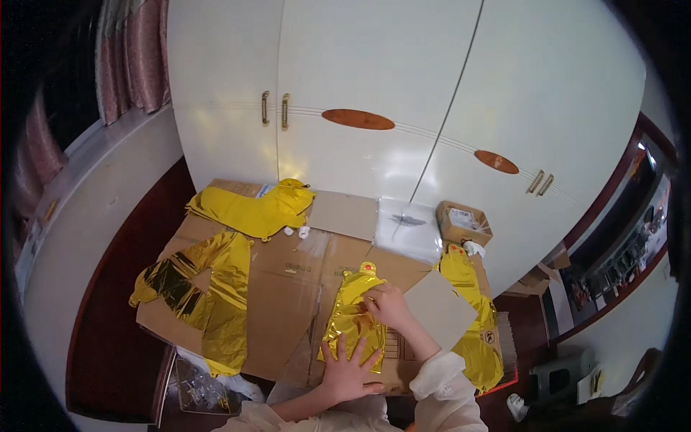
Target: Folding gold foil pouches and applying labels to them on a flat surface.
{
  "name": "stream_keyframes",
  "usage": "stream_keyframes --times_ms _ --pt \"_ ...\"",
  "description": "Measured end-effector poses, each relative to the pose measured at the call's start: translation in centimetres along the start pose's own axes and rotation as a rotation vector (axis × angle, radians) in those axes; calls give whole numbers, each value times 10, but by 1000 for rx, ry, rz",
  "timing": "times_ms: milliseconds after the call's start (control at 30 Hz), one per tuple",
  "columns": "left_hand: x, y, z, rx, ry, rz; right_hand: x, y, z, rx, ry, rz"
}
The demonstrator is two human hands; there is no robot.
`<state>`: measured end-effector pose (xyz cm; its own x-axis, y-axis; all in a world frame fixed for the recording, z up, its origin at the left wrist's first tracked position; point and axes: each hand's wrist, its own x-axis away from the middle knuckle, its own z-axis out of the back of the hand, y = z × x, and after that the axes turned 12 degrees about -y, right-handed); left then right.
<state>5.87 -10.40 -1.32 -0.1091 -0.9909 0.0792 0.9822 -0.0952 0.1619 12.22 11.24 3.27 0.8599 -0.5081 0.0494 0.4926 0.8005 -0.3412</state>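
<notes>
A flat, shiny gold foil balloon, with a small red spot on its top tab, lies on the cardboard in front of me. My left hand rests on its lower end, fingers spread and flat. My right hand is at its upper right part, with the fingers bent and drawn together on the foil; the exact grip is partly hidden by the hand. On the left lies a gold foil piece shaped like an angled letter or number. Behind it, a wider gold foil balloon is spread out.
Flattened cardboard covers the work surface. More gold foil balloons lie along the right edge. A clear plastic bag stack and a small open carton stand at the back, before a white cabinet.
</notes>
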Motion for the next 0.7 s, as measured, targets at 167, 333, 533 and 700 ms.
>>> stream_keyframes --times_ms 167,333,533,700 --pt "1 1 2 10 -45 9 -60 -1 -30 13 -137 -84" --pt "3 -1 10 -2 -131 29 -73 -14 -34 -130 -258 -163" --pt "4 -1 16 17 -153 27 -76 -6 -46 -300 -268 -270" --pt "2 -2 16 34 -145 21 -73 -8 -55 -387 -185 -293"
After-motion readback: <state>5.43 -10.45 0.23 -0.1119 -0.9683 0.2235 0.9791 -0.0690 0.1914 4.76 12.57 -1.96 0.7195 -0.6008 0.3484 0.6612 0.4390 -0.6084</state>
